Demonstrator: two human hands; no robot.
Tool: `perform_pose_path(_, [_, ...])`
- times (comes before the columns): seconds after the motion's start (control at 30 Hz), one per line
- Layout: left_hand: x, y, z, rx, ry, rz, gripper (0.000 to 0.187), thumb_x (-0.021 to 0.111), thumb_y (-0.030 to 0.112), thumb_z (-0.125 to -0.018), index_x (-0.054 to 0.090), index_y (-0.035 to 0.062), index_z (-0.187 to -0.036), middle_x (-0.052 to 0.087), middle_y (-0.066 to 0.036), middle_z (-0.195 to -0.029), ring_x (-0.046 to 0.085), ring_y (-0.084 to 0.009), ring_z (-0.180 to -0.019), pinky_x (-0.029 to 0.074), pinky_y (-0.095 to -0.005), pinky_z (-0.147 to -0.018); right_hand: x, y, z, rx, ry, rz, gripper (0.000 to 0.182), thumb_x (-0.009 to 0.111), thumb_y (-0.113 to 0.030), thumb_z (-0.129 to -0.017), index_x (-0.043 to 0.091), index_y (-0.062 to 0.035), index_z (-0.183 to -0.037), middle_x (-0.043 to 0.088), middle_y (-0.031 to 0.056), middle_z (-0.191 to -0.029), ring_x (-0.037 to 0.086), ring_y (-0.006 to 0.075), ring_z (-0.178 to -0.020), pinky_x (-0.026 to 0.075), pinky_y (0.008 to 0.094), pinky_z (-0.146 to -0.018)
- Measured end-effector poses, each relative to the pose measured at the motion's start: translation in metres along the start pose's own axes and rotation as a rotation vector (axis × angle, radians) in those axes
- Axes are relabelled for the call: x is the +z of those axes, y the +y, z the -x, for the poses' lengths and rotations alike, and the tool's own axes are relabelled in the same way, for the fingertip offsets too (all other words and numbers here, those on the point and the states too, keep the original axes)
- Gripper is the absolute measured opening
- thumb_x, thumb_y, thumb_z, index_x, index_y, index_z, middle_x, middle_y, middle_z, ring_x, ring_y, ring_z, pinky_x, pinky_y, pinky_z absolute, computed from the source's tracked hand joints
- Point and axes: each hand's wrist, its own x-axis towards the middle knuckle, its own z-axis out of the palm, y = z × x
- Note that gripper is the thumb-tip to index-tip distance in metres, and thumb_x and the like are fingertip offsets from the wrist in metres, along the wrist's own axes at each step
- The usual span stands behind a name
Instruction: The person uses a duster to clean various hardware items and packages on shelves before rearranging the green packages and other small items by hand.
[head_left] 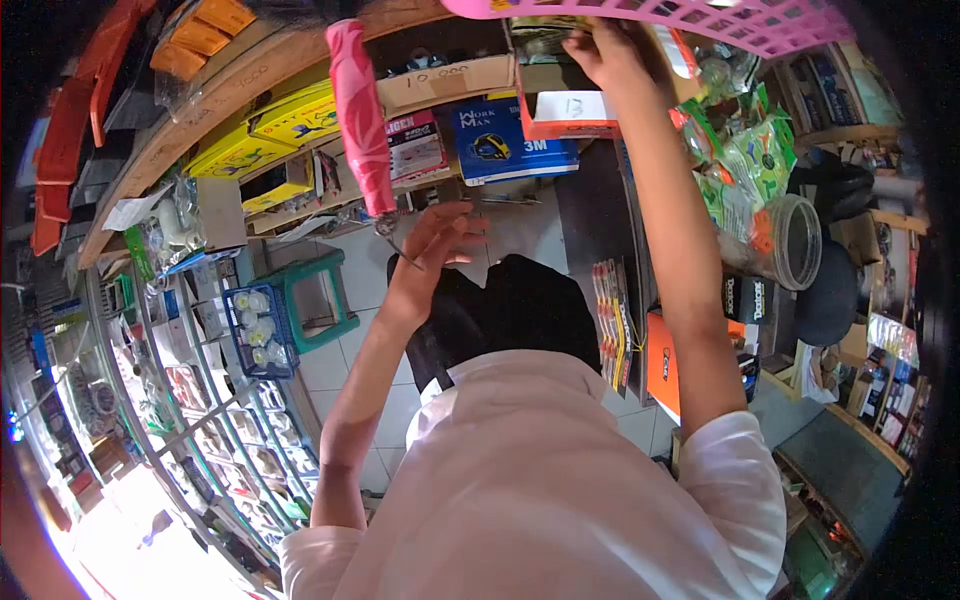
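My left hand (440, 237) is in front of my body, above my dark trousers, with its fingers loosely bent and apart and nothing visible in it. Just above and left of it hangs a long pink wrapped object (362, 120) with a thin metal hook at its lower end. My right hand (604, 58) reaches up to the shelf, over an open box (570, 112) with an orange edge and a white label. Its thumb stands away from the other fingers, whose tips are partly hidden near the box. A pink plastic basket (690, 22) hangs just above that hand.
Blue Work Man 3M box (515, 140) and yellow boxes (290, 125) line the shelf. Green packets (755, 155) and a clear jar (796, 242) are right of my arm. A green stool (318, 300) and blue crate (258, 333) stand left, beside a glass display case (215, 430).
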Motion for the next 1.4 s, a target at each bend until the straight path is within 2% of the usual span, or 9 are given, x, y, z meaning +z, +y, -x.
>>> perform_pose_path(0.03, [0.002, 0.001, 0.001, -0.015, 0.011, -0.018, 0.04, 0.046, 0.032, -0.098, 0.046, 0.0047, -0.127, 0.06, -0.014, -0.116, 0.059, -0.0217, -0.103, 0.047, -0.0335, -0.084, 0.004, -0.003, -0.004, 0.063, -0.034, -0.157, 0.011, 0.062, -0.016, -0.09, 0.052, -0.0132, -0.095, 0.053, 0.0049, -0.076, 0.05, 0.0166, -0.066, 0.042, 0.0309, -0.051])
perform_pose_path(0.1, [0.007, 0.004, 0.002, -0.011, 0.005, 0.021, 0.038, 0.048, 0.031, -0.096, 0.047, 0.006, -0.125, 0.061, -0.012, -0.115, 0.059, -0.0199, -0.102, 0.046, -0.0324, -0.083, 0.028, -0.005, -0.011, 0.145, 0.313, -0.282, 0.028, 0.062, -0.033, -0.089, 0.053, -0.0203, -0.112, 0.058, 0.0018, -0.112, 0.057, 0.0224, -0.1, 0.053, 0.0434, -0.071])
perform_pose_path(0.37, [0.022, 0.006, 0.011, -0.036, -0.031, 0.063, 0.036, 0.05, 0.029, -0.096, 0.049, 0.006, -0.122, 0.062, -0.011, -0.111, 0.06, -0.0181, -0.098, 0.046, -0.0309, -0.08, 0.093, -0.008, 0.059, -0.246, 0.291, -0.637, 0.044, 0.059, -0.001, -0.087, 0.045, -0.003, -0.128, 0.057, 0.0088, -0.116, 0.057, 0.019, -0.105, 0.051, 0.0332, -0.086])
perform_pose_path(0.57, [0.031, 0.016, 0.008, -0.124, -0.088, 0.014, 0.038, 0.05, 0.034, -0.096, 0.048, 0.0082, -0.124, 0.062, -0.01, -0.112, 0.06, -0.0173, -0.097, 0.047, -0.0309, -0.08, 0.069, 0.006, 0.125, -0.266, 0.045, -0.052, 0.02, 0.062, -0.002, -0.082, 0.054, -0.0015, -0.1, 0.056, 0.003, -0.1, 0.054, 0.0104, -0.084, 0.045, 0.0244, -0.077])
perform_pose_path(0.77, [0.034, 0.027, -0.016, -0.18, -0.165, -0.038, 0.039, 0.048, 0.037, -0.096, 0.048, 0.0099, -0.124, 0.061, -0.011, -0.116, 0.059, -0.0216, -0.104, 0.047, -0.0355, -0.084, 0.045, -0.097, 0.259, 0.142, -0.396, 0.246, 0.038, 0.055, -0.013, -0.094, 0.048, -0.0025, -0.13, 0.062, 0.0119, -0.111, 0.062, 0.0187, -0.096, 0.051, 0.0308, -0.081])
perform_pose_path(0.87, [0.045, 0.038, -0.023, -0.1, -0.206, -0.053, 0.039, 0.049, 0.037, -0.096, 0.048, 0.0102, -0.124, 0.061, -0.011, -0.115, 0.059, -0.0212, -0.104, 0.047, -0.035, -0.083, 0.004, -0.147, 0.264, 0.054, -0.443, 0.581, 0.031, 0.057, -0.02, -0.094, 0.057, -0.0051, -0.121, 0.065, 0.0073, -0.101, 0.063, 0.0127, -0.086, 0.05, 0.0264, -0.076])
perform_pose_path(1.0, [0.063, 0.044, -0.037, -0.079, -0.293, -0.076, 0.039, 0.051, 0.038, -0.095, 0.049, 0.0098, -0.123, 0.061, -0.01, -0.116, 0.059, -0.0199, -0.103, 0.047, -0.0335, -0.082, -0.046, -0.198, 0.231, -0.219, 0.111, 0.635, 0.022, 0.061, -0.025, -0.09, 0.064, -0.0079, -0.103, 0.064, -0.0013, -0.084, 0.057, 0.0063, -0.065, 0.042, 0.0209, -0.054])
perform_pose_path(1.07, [0.073, 0.044, -0.041, -0.089, -0.308, -0.085, 0.039, 0.052, 0.038, -0.094, 0.05, 0.0096, -0.121, 0.061, -0.009, -0.115, 0.06, -0.0188, -0.103, 0.045, -0.0326, -0.083, -0.069, -0.212, 0.193, -0.375, 0.244, 0.811, 0.024, 0.063, -0.024, -0.088, 0.062, -0.0018, -0.098, 0.066, 0.0079, -0.083, 0.062, 0.0116, -0.066, 0.046, 0.0279, -0.052])
perform_pose_path(1.4, [0.112, 0.077, -0.143, 0.552, 0.017, -0.073, 0.031, 0.049, 0.017, -0.096, 0.047, 0.0027, -0.124, 0.054, -0.008, -0.115, 0.053, -0.0166, -0.106, 0.043, -0.0307, -0.092, -0.061, -0.212, 0.086, -0.211, 0.598, 1.732, 0.048, 0.064, -0.047, -0.08, 0.067, -0.0013, -0.094, 0.068, 0.0196, -0.079, 0.068, 0.03, -0.074, 0.053, 0.0399, -0.07])
